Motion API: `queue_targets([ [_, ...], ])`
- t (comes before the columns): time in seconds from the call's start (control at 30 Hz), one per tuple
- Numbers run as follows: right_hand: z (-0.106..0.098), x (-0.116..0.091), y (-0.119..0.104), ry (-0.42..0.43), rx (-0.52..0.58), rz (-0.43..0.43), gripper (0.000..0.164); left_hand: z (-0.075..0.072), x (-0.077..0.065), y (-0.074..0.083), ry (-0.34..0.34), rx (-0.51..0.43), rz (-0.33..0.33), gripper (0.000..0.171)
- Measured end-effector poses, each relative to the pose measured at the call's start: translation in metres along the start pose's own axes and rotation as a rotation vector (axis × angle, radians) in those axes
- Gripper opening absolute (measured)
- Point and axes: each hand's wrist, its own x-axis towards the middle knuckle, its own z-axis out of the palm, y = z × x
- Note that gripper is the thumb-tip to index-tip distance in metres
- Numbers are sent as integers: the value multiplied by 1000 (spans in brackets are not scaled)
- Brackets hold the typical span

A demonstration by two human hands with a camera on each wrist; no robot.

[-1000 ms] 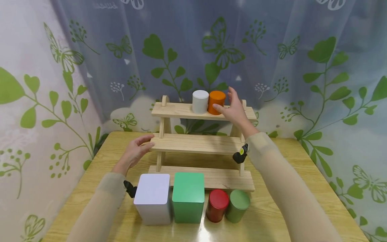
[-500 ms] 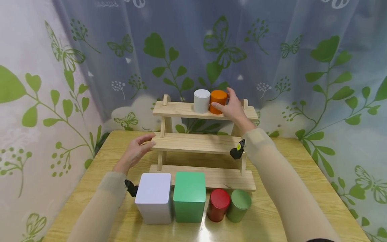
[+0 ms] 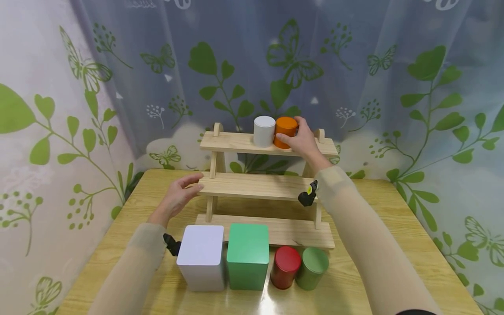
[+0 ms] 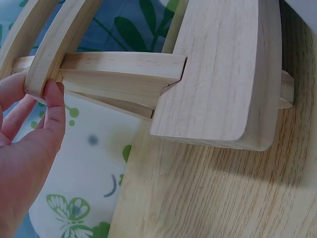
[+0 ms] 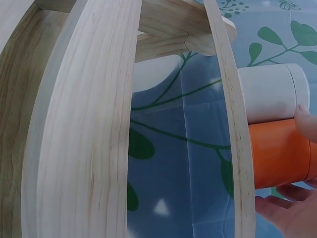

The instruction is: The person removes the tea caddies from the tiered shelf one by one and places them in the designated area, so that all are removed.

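A three-tier wooden shelf (image 3: 256,186) stands on the table. My left hand (image 3: 179,197) pinches the left end of its middle board between thumb and fingers; the left wrist view shows the fingertips (image 4: 53,99) on the board's end. On the top board, an orange canister (image 3: 286,127) stands upright beside a white canister (image 3: 264,132). My right hand (image 3: 305,139) holds the orange canister from its right side, thumb in front and fingers behind. In the right wrist view the orange canister (image 5: 278,153) sits right against the white one (image 5: 273,91).
In front of the shelf stand a white box (image 3: 201,258), a green box (image 3: 248,257), a red canister (image 3: 285,267) and a green canister (image 3: 312,268). They are in a row on the wooden table (image 3: 366,245). A patterned curtain (image 3: 236,65) hangs close behind the shelf.
My right hand's fingers have closed in around the orange canister, which stays beside the white one. The left hand keeps its place on the middle board. The head view has shifted slightly.
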Motion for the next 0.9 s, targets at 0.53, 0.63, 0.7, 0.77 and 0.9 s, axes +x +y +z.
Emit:
queue_targets([
  [0.53, -2, -5, 9, 67, 28, -52, 73, 0, 0, -1, -5, -3, -1, 52],
  [0.63, -3, -8, 10, 70, 38, -71, 72, 0, 0, -1, -4, -3, 2, 51],
  [0.7, -4, -11, 11, 67, 44, -91, 72, 0, -1, -1, -2, -3, 5, 50],
  [0.77, -4, -13, 11, 66, 52, -105, 71, 0, -1, -1, 2, -9, 6, 49],
  [0.9, -5, -18, 10, 58, 66, -140, 70, 0, -1, 0, 5, -12, 8, 49],
])
